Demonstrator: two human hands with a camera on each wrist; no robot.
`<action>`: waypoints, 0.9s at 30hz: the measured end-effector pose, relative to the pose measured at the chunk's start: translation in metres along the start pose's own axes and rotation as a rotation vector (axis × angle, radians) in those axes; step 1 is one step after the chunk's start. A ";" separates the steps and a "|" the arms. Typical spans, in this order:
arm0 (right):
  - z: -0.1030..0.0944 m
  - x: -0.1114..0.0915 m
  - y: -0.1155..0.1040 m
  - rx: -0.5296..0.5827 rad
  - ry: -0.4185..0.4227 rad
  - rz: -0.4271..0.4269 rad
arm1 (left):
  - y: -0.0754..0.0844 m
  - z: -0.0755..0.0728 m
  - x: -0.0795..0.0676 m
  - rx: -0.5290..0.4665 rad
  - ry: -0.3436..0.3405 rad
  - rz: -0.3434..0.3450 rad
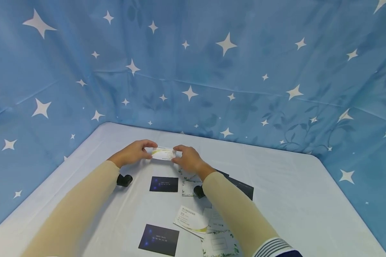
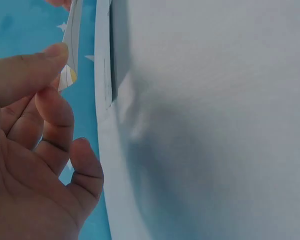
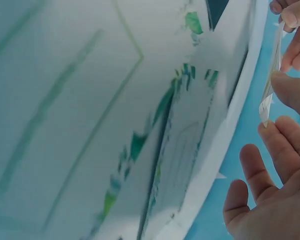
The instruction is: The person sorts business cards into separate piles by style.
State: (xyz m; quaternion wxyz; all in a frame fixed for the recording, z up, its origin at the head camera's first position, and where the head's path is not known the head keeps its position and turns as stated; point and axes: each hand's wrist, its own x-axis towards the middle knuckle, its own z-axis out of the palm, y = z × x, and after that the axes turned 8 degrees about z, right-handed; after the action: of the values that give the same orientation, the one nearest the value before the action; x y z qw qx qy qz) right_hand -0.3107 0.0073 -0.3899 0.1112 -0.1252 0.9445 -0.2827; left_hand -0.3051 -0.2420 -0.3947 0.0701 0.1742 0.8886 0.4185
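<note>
Your left hand [image 1: 132, 152] and right hand [image 1: 190, 160], each grip pinching one end of a white card [image 1: 163, 153], which you held raised over the far part of the desk [image 1: 292, 200], dark cards [image 1: 164, 189] lying nearer you.

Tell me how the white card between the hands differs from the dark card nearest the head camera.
The white card has a yellow band; the dark card is near-black with blue spots. The left hand and right hand pinch the white card; the dark card lies on the table. Both are rectangular.
</note>
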 end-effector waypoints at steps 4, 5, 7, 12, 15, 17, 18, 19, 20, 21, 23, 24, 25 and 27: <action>0.004 0.012 -0.003 0.018 0.000 0.042 | -0.005 -0.003 0.011 -0.027 -0.005 -0.008; 0.006 0.015 -0.003 0.019 0.001 0.050 | -0.007 -0.003 0.013 -0.039 -0.008 -0.008; 0.009 0.020 -0.003 0.014 0.001 0.061 | -0.010 -0.004 0.017 -0.062 -0.017 -0.008; 0.015 0.028 -0.003 -0.005 0.002 0.083 | -0.018 -0.004 0.024 -0.081 -0.033 -0.018; 0.017 0.030 -0.003 -0.014 0.002 0.083 | -0.020 -0.005 0.025 -0.079 -0.033 -0.031; 0.017 0.031 -0.004 -0.023 0.003 0.079 | -0.022 -0.005 0.026 -0.081 -0.030 -0.046; 0.017 0.032 -0.004 -0.025 0.003 0.076 | -0.023 -0.004 0.026 -0.081 -0.029 -0.052; 0.018 0.033 -0.004 -0.025 0.003 0.075 | -0.023 -0.004 0.027 -0.077 -0.031 -0.054; 0.018 0.033 -0.004 -0.025 0.000 0.075 | -0.023 -0.004 0.027 -0.072 -0.033 -0.053; 0.018 0.034 -0.004 -0.026 -0.002 0.076 | -0.024 -0.003 0.027 -0.061 -0.032 -0.050; 0.018 0.036 -0.003 -0.034 -0.009 0.079 | -0.025 -0.001 0.029 -0.036 -0.023 -0.050; 0.019 0.036 -0.003 -0.040 -0.014 0.080 | -0.025 0.000 0.029 -0.020 -0.020 -0.047; 0.019 0.037 -0.003 -0.046 -0.018 0.084 | -0.025 0.001 0.029 -0.001 -0.020 -0.042; 0.020 0.038 -0.002 -0.056 -0.023 0.092 | -0.025 0.003 0.029 0.033 -0.015 -0.043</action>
State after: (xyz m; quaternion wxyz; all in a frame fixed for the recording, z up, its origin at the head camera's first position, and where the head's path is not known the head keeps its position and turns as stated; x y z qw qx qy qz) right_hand -0.3407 -0.0156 -0.4101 0.1312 -0.0879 0.9554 -0.2493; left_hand -0.3378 -0.2435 -0.4148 0.0831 0.1593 0.8984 0.4006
